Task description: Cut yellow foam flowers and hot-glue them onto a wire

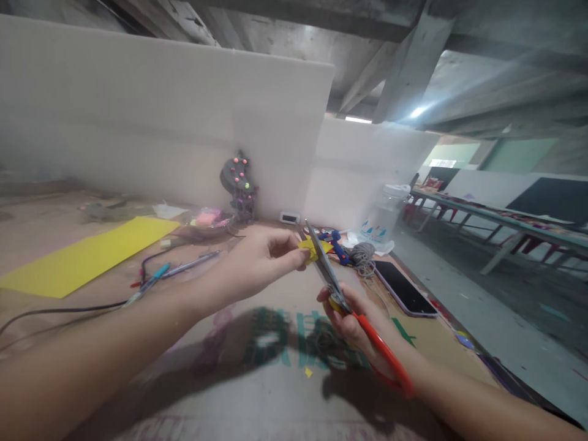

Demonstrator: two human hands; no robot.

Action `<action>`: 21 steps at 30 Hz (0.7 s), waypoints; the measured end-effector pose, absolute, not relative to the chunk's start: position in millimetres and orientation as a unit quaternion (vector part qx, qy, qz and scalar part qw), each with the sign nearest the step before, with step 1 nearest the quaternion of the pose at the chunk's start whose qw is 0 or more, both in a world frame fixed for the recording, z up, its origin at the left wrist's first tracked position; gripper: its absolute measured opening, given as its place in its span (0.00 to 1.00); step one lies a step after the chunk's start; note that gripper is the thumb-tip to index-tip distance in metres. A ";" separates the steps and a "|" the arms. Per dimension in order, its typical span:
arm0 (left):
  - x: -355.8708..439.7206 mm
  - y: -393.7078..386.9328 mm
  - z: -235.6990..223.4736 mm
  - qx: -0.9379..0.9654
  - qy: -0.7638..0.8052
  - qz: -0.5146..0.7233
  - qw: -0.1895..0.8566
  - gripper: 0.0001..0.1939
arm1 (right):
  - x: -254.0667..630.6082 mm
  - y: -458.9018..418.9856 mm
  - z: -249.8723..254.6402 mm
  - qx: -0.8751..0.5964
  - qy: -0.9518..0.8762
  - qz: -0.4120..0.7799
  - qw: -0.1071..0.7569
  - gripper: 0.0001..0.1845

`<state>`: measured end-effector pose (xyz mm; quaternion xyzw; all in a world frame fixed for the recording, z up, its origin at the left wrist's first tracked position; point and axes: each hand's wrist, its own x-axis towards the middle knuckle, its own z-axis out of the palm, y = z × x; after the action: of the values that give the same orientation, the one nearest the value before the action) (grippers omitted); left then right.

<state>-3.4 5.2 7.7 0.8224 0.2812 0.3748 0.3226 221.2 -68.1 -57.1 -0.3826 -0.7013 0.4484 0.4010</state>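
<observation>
My left hand [271, 257] pinches a small yellow paper piece [309, 250] between thumb and fingers, above the middle of the work surface. Red-handled scissors [386, 352] are in my right hand [351, 312], with the fingers wrapped round them. Their blades [324, 263] point up and away, parted a little at the tips, and cross the yellow piece. Whether they are cutting into it I cannot tell. A tiny yellow scrap [308, 372] lies on the surface below my hands.
A long yellow sheet [87, 257] lies at the left, near pens [160, 272] and a black cable [64, 311]. To the right are a phone [404, 288], a coil of grey cord [362, 256] and a clear plastic jar [388, 211]. A dark beaded object [239, 187] stands behind.
</observation>
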 end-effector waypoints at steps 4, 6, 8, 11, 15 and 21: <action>-1.3 5.9 3.2 0.816 0.257 0.366 0.366 0.16 | 221.2 -69.5 -58.0 -0.393 -0.692 0.452 0.405 0.32; -0.3 5.5 0.8 0.812 0.260 0.360 0.378 0.16 | 221.0 -69.7 -58.3 -0.391 -0.692 0.452 0.405 0.31; 0.7 4.2 -0.7 0.810 0.277 0.346 0.383 0.17 | 220.8 -69.5 -58.4 -0.388 -0.695 0.450 0.406 0.31; 2.3 1.7 -1.1 0.808 0.281 0.333 0.396 0.16 | 220.7 -68.9 -57.9 -0.387 -0.697 0.449 0.404 0.31; 3.2 1.4 -1.7 0.806 0.279 0.336 0.400 0.16 | 220.4 -68.8 -57.3 -0.379 -0.697 0.453 0.407 0.31; 1.0 5.0 -1.8 0.818 0.279 0.350 0.363 0.17 | 220.0 -69.2 -57.8 -0.387 -0.697 0.446 0.407 0.31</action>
<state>1.0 5.0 -1.8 0.8175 0.2787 0.3497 0.3629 220.0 -69.2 -57.8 -0.3869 -0.6968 0.4458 0.4074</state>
